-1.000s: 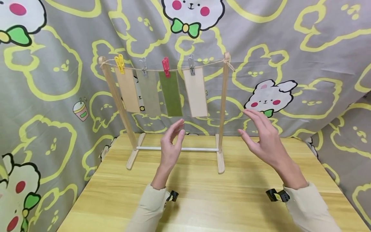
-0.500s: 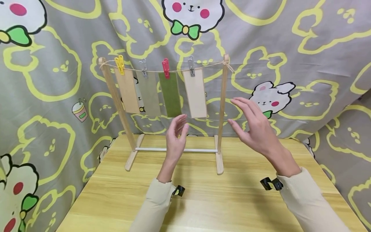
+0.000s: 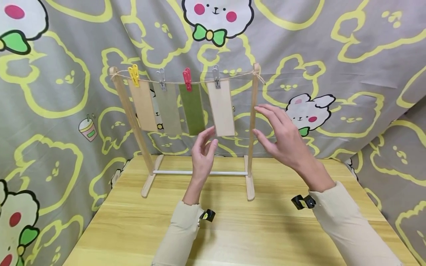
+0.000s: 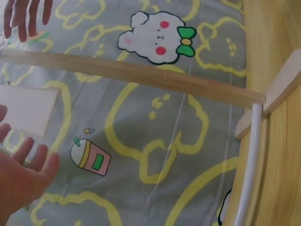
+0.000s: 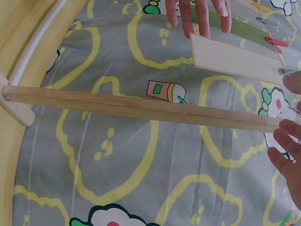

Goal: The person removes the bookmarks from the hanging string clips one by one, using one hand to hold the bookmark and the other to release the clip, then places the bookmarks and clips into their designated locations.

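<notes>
A cream card (image 3: 221, 109) hangs from a string by a grey clothespin (image 3: 216, 77). My left hand (image 3: 202, 159) is raised just below its lower left corner, fingers relaxed and holding nothing; whether a fingertip touches the card I cannot tell. Right of the wooden post (image 3: 253, 125), my right hand (image 3: 283, 138) hovers with fingers and thumb apart, the tips near the post. To the left hang a green card (image 3: 192, 111) under a red clothespin (image 3: 187, 79), a grey-green card (image 3: 171, 109) under another grey clothespin (image 3: 161, 79), and a tan card (image 3: 144, 107) under a yellow clothespin (image 3: 134, 75).
The wooden stand has a left post (image 3: 131, 118), two flat feet and a white crossbar (image 3: 229, 173) low down. It stands on a wood-grain table (image 3: 233, 229). Behind it hangs a grey curtain (image 3: 293, 40) with cartoon prints.
My right hand has moved left and up, close to the right post. The left hand has risen and shifted slightly right, from below the green card toward the cream one.
</notes>
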A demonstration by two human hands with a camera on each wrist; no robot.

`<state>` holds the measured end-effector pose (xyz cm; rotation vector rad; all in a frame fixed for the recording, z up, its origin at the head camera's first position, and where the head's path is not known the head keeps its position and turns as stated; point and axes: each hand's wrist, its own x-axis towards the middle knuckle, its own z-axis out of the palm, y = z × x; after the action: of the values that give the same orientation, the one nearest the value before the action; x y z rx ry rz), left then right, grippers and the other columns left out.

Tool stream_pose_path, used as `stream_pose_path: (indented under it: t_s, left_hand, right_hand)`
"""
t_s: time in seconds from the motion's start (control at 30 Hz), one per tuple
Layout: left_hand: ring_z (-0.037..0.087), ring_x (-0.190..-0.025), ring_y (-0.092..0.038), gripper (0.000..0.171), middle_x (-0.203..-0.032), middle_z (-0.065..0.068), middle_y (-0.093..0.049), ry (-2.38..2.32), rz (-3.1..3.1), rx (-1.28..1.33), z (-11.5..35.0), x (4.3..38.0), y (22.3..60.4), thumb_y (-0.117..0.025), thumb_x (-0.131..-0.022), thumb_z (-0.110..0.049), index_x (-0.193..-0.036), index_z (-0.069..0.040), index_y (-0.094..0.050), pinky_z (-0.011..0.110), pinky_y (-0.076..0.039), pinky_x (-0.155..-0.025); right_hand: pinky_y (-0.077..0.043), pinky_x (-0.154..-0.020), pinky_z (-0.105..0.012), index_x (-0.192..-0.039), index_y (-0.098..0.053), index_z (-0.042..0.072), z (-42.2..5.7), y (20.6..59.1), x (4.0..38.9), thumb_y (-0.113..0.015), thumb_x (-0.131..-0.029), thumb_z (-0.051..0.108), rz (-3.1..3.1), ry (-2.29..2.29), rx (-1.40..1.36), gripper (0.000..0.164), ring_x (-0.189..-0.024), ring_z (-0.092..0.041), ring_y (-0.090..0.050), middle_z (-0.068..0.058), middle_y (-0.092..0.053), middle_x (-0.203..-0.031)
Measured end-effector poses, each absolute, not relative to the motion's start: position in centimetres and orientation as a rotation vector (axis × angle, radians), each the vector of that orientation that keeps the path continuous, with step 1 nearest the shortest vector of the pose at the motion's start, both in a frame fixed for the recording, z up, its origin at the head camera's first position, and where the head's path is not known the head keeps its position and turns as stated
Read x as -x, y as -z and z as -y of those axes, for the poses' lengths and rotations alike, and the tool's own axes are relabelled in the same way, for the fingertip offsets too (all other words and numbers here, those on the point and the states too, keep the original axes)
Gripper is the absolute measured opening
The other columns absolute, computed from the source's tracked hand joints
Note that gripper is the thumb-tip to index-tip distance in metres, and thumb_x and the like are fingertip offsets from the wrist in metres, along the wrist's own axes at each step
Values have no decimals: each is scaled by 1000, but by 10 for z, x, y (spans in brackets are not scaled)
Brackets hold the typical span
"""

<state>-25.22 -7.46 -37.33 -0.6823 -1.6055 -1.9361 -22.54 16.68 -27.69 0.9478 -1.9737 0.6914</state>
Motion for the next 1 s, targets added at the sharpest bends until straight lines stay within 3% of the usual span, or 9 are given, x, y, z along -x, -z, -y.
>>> stream_pose_path:
  t_s: [0.23,0.73,1.0]
  left_hand:
    - [42,-126,-57,37,-136,25,-60,1970,1530,679,72,257,373,-60,-100,4,-136,10,-54,41,-49,-108]
    - [35,-118,-62,35,-129,24,-62,2052,1488,631,66,262,367,-63,-95,9,-129,11,-56,42,-53,-103]
    - [22,-103,-64,29,-119,25,-65,2037,1504,609,67,261,364,-65,-95,8,-123,11,-61,29,-57,-91]
  right_hand:
    - [-42,-114,-48,-142,-56,2,-153,261,230,-82,-85,4,1948,-696,-974,63,-132,-37,-52,-19,-56,-142]
    - [-39,-117,-42,-143,-54,-1,-121,218,238,-80,-89,7,1910,-623,-1017,60,-133,-35,-50,-19,-55,-142]
    - [-33,-121,-40,-141,-56,-2,-104,192,248,-68,-98,4,1958,-511,-989,46,-132,-34,-51,-20,-56,-141]
